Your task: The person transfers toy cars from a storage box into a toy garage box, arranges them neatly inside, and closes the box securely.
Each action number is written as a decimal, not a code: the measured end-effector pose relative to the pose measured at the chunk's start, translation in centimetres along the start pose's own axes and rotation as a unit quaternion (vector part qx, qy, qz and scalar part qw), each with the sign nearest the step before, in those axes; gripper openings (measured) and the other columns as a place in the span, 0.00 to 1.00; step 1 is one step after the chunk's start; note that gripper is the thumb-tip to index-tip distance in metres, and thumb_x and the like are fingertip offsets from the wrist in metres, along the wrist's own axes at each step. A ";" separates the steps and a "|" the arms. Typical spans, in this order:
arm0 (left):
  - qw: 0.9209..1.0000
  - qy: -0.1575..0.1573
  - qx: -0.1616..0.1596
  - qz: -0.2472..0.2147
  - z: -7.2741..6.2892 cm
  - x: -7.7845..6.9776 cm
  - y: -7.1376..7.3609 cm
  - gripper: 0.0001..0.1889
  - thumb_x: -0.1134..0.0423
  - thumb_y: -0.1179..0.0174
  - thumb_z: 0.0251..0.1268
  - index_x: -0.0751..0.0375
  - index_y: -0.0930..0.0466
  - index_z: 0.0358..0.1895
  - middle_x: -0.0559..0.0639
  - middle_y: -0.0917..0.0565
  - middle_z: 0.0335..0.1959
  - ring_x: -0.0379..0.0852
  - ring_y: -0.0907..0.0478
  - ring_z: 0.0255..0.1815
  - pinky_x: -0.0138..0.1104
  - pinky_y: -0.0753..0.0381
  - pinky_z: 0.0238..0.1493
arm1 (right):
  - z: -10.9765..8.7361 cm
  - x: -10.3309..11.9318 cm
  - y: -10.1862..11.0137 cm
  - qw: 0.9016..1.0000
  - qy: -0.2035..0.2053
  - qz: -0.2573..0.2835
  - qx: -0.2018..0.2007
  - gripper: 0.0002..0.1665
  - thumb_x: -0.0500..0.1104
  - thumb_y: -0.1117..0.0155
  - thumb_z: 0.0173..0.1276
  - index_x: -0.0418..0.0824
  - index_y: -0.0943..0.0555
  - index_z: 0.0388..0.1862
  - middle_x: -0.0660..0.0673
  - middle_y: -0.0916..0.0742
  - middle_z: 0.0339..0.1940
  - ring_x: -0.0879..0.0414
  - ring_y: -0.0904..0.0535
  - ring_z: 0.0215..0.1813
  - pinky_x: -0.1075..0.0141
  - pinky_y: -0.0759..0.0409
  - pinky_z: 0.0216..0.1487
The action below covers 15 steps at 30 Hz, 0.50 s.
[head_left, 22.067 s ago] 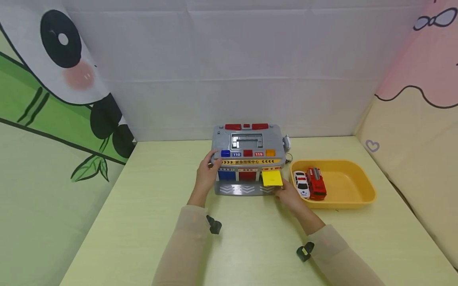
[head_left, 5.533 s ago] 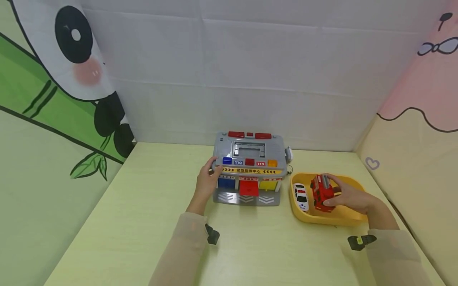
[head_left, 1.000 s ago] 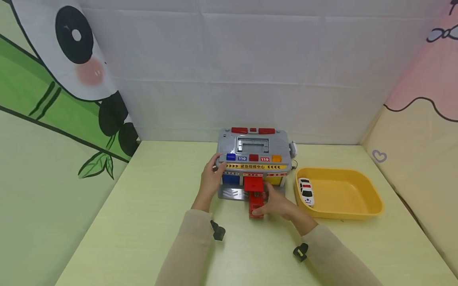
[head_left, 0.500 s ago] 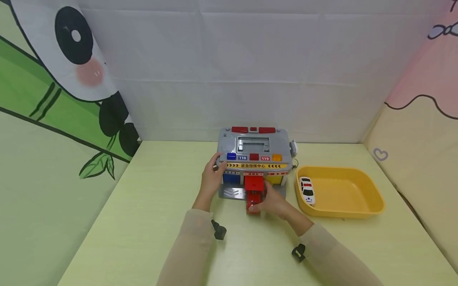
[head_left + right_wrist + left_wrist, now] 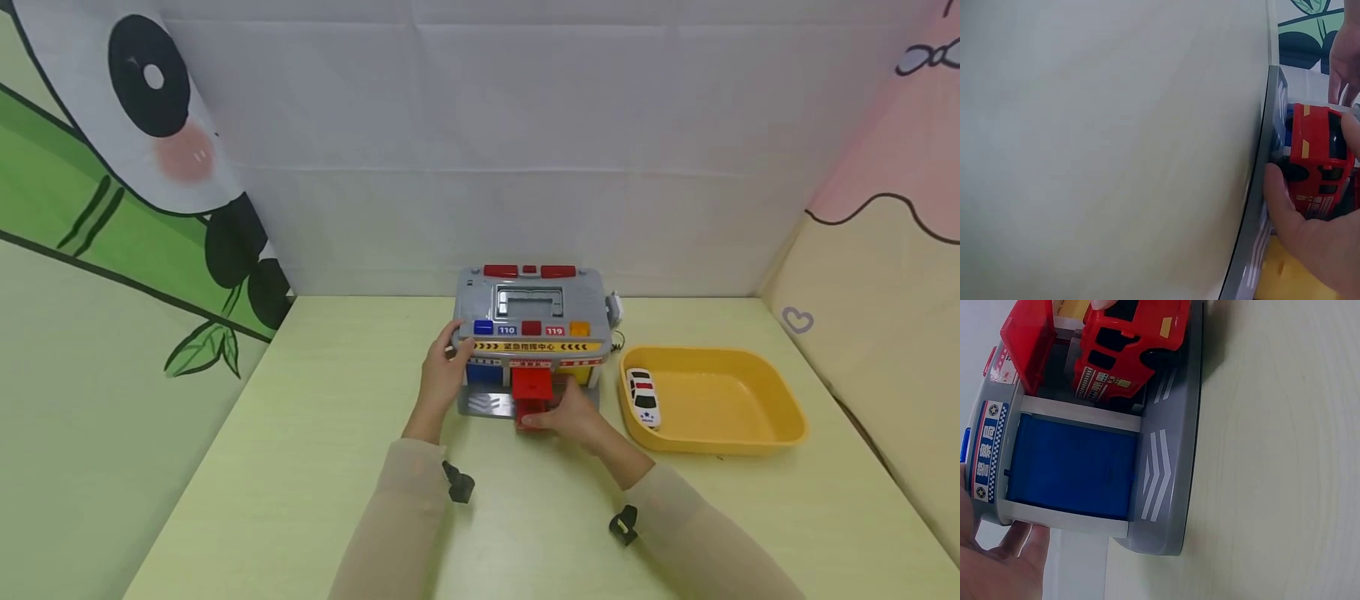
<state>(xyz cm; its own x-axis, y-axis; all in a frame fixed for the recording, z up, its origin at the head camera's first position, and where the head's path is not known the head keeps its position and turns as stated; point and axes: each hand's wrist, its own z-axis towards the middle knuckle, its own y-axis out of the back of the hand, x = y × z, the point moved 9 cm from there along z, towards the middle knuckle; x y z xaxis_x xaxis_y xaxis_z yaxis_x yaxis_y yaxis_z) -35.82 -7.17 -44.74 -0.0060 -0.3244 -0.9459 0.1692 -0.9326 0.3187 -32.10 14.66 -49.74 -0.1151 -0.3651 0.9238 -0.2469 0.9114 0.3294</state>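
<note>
A grey toy rescue station (image 5: 476, 302) stands at the back of the table, its red middle door (image 5: 532, 383) swung up. My left hand (image 5: 441, 379) grips the station's left side, thumb at the front corner. Between the fingers and thumb of my right hand (image 5: 577, 421) is a red toy fire truck (image 5: 529, 414), which sits partly inside the middle bay beneath the raised door. In the left wrist view, the fire truck (image 5: 1132, 344) tilts across the bay opening beside the lowered blue door (image 5: 1072, 465). The right wrist view shows my thumb and fingers on opposite sides of the truck (image 5: 1316, 140).
To the right lies a yellow tray (image 5: 720, 448) with a white toy police car (image 5: 643, 400) against its left wall. A white handset (image 5: 614, 310) hangs on the station's right side. A white cloth wall (image 5: 360, 225) rises behind the table.
Seconds ago my right hand lifted the fire truck from the tray. Over the last second it has pushed the truck further under the red door. My left hand has stayed on the station.
</note>
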 end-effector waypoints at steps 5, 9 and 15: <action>1.000 0.000 -0.002 0.001 0.1 0.2 0.0 0.23 0.52 0.47 0.74 0.47 0.32 0.69 0.57 0.29 0.64 0.58 0.26 0.58 0.50 0.25 0.55 | 0.2 0.2 0.3 1.000 0.021 0.003 -0.001 0.48 0.38 0.21 0.53 0.34 0.42 0.65 0.35 0.28 0.61 0.42 0.33 0.60 0.47 0.32 0.64; 1.000 0.002 0.000 0.002 0.1 0.3 0.0 0.23 0.52 0.48 0.74 0.47 0.32 0.69 0.57 0.30 0.65 0.58 0.27 0.59 0.50 0.25 0.56 | 0.4 0.1 0.3 0.999 0.034 0.021 -0.004 0.43 0.38 0.22 0.54 0.33 0.40 0.61 0.35 0.26 0.56 0.43 0.30 0.56 0.51 0.27 0.59; 1.000 0.002 -0.001 0.001 -0.1 0.2 -0.1 0.23 0.52 0.47 0.74 0.47 0.32 0.69 0.57 0.30 0.65 0.58 0.27 0.59 0.50 0.25 0.55 | 0.2 0.0 0.8 0.999 0.029 0.022 -0.035 0.33 0.37 0.25 0.57 0.34 0.36 0.54 0.36 0.26 0.50 0.43 0.29 0.53 0.55 0.25 0.55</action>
<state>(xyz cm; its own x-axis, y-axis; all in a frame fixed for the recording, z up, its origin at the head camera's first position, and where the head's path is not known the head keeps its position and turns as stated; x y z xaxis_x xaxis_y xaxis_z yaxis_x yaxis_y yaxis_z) -35.77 -7.15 -44.93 -0.0027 -0.3253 -0.9456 0.1706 -0.9319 0.3201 -32.54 15.37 -49.47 -0.0685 -0.3138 0.9470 -0.1744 0.9384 0.2983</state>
